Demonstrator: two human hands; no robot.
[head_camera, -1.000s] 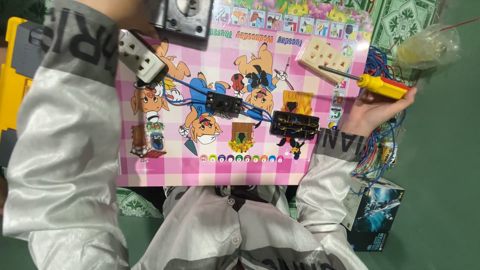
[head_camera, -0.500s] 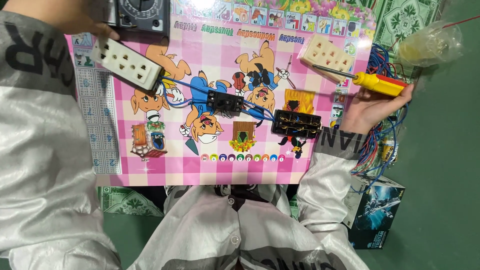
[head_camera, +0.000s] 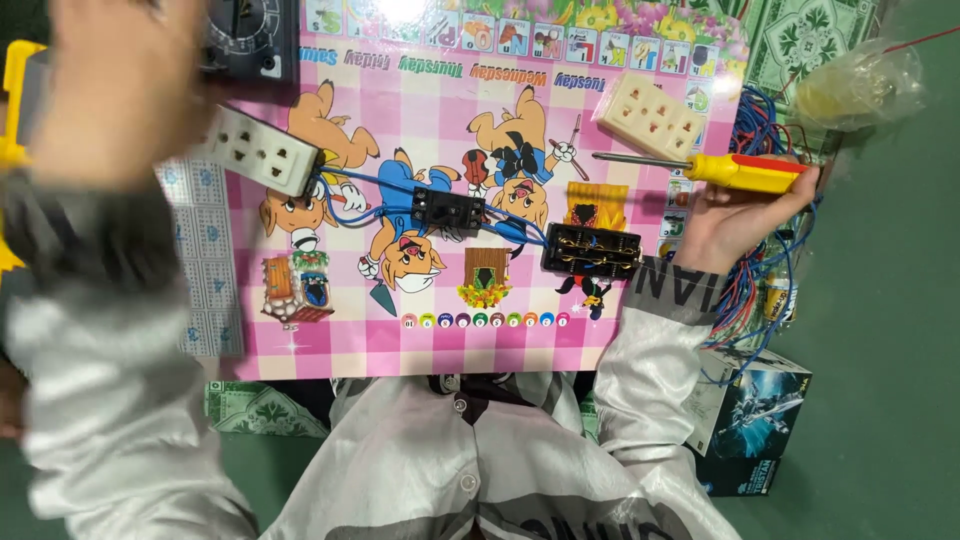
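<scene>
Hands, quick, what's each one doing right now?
Left hand: blurred, by the white socket strip; grip cannot be told.
Right hand: closed on the yellow screwdriver.

I see myself in a shiny silver-white jacket (head_camera: 470, 470), satin-like and creased, closed down the front with small pale snap buttons. Both sleeves end in dark grey ribbed cuffs with large pale block lettering woven in. The right cuff (head_camera: 668, 285) shows sharply; the left sleeve (head_camera: 100, 400) is blurred.

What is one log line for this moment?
left hand: blurred, at white socket strip | right hand: grips yellow screwdriver | mat: wired black blocks
</scene>
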